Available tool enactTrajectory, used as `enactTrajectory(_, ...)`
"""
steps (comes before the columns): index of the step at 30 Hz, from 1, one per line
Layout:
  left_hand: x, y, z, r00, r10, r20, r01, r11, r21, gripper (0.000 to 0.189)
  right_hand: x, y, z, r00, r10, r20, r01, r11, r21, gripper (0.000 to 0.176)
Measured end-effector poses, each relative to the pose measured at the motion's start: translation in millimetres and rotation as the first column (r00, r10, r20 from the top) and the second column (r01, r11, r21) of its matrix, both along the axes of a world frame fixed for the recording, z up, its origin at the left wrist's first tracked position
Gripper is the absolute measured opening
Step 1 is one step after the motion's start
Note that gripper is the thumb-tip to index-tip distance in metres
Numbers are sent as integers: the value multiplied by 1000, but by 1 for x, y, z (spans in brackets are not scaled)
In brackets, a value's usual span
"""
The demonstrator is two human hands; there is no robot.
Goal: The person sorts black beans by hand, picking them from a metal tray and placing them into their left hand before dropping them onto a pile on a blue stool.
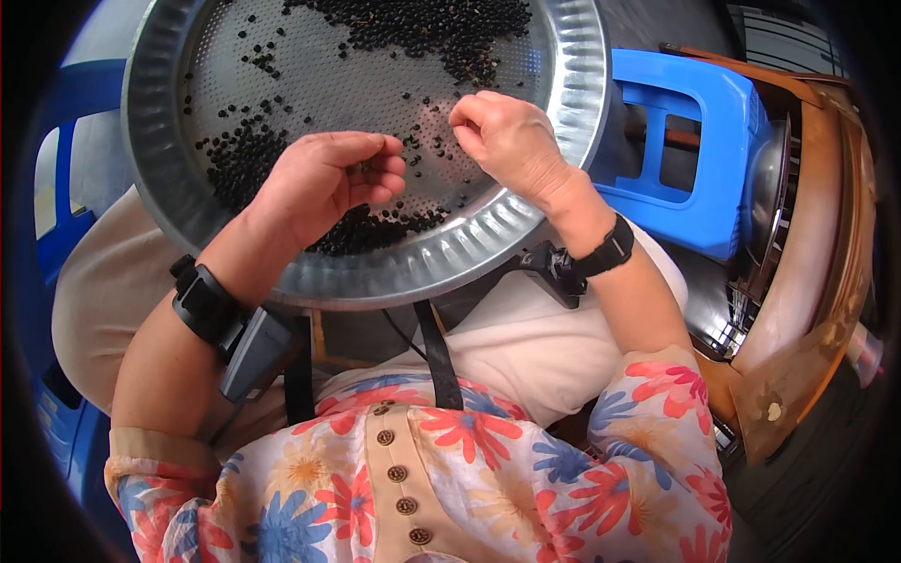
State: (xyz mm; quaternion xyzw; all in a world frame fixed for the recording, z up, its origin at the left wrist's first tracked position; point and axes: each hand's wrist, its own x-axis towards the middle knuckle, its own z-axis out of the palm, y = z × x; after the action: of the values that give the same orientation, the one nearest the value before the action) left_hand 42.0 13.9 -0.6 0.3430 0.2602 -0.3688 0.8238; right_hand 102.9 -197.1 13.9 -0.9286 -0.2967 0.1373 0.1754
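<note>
A round metal sieve tray point(577, 75) with a perforated bottom and a fluted rim is in front of me, above my lap. Black beans point(413, 28) are heaped at its far side, with more at the left and near edges and some scattered singly. My left hand point(343, 169) is over the near middle of the tray, its fingers curled in and the thumb against the forefinger; dark bits show by the fingers, too small to name. To its right, my right hand point(507, 136) is closed in a pinch above the tray. Its fingertips hide whatever they may hold.
A blue plastic stool point(676, 150) stands right of the tray, beside a metal pan point(770, 188) and wooden furniture point(798, 244). Another blue plastic seat point(84, 94) is at the left. Straps with dark devices point(258, 347) are on both my wrists.
</note>
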Motion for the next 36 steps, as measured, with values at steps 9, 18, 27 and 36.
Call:
enactTrajectory(9,6,9,7,997,47,58,-48,999,7,22,-12,3,-6,997,57,-51,-67,976,-209,10)
enactTrajectory(18,10,12,13,980,94,173,-102,994,38,23,-4,6,-10,1000,11,2,-11,997,-78,10)
enactTrajectory(27,14,12,18,967,140,213,-126,989,-81,25,1,67,52,991,117,72,-129,971,199,14)
enactTrajectory(36,33,35,32,902,170,397,-178,984,-16,27,29,25,40,994,99,45,-94,990,-108,20)
